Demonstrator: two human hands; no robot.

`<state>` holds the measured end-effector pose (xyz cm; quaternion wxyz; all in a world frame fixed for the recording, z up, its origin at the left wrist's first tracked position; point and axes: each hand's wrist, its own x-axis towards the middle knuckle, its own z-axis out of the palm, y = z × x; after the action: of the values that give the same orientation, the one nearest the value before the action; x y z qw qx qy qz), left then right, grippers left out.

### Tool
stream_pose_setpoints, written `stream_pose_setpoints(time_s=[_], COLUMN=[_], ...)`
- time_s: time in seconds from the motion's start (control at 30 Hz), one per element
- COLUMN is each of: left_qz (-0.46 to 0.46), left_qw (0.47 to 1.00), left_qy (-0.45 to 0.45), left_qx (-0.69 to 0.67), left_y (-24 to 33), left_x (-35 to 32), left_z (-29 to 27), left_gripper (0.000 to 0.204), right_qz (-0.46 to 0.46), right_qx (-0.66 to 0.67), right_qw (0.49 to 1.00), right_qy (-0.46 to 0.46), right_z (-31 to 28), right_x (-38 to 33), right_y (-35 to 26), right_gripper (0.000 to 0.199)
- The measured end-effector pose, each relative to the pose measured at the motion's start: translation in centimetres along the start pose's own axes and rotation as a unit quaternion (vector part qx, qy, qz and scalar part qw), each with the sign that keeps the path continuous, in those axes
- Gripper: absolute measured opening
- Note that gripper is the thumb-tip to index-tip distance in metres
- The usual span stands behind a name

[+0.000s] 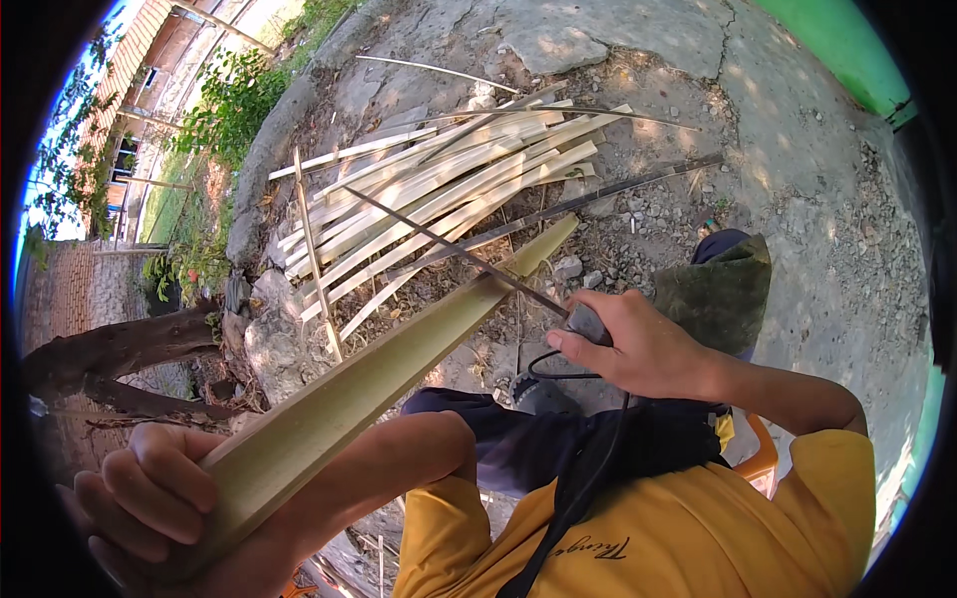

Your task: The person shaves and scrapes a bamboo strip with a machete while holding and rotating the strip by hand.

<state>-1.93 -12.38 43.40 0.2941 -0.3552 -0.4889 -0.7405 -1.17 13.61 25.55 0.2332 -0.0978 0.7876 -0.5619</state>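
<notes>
My left hand (150,488) is closed around the near end of a long, split length of pale green bamboo (364,384), hollow side showing. The bamboo slants away to the upper right, its far end above the ground. In my right hand (638,344) is the grey handle of a knife with a long, thin, dark blade (439,237). The blade points to the upper left and crosses the bamboo near its far end. Whether its edge is cutting in cannot be told. A pile of pale split bamboo strips (439,184) lies on the ground beyond.
Dark strips (618,194) lie across the right side of the pile. Broken concrete and gravel (797,229) spread to the right. A thick tree branch (130,349) stands at left. A green wall (837,50) is at upper right. An orange chair (760,453) shows beside me.
</notes>
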Motion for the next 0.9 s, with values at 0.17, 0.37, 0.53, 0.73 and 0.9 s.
stream_pose_setpoints(time_s=[0.17,0.37,0.53,0.73,0.9], left_qz=[-0.002,0.101,0.045,0.077,0.112], left_qw=[0.999,0.957,0.967,0.933,0.853], left_qy=[0.043,0.138,0.132,0.188,0.263], left_qx=[-0.021,0.233,0.214,0.299,0.436], left_y=[0.6,-0.6,0.3,-0.6,-1.8], left_x=[-0.9,-0.4,-0.7,0.0,0.3], left_z=[-0.3,1.2,-0.3,-0.6,1.7], left_gripper=[0.03,0.029,0.03,0.028,0.026], right_qz=[0.011,-0.124,-0.028,-0.069,-0.05], right_qx=[-0.024,0.004,-0.023,-0.026,-0.022], right_qw=[1.0,0.992,0.999,0.997,0.998], right_qy=[0.01,0.033,0.035,0.003,0.02], right_z=[0.8,2.1,2.0,1.6,1.8], right_x=[0.0,-1.3,-0.1,-0.1,0.5], right_y=[0.9,-1.3,2.9,-2.0,1.2], right_gripper=[0.045,0.044,0.044,0.043,0.042])
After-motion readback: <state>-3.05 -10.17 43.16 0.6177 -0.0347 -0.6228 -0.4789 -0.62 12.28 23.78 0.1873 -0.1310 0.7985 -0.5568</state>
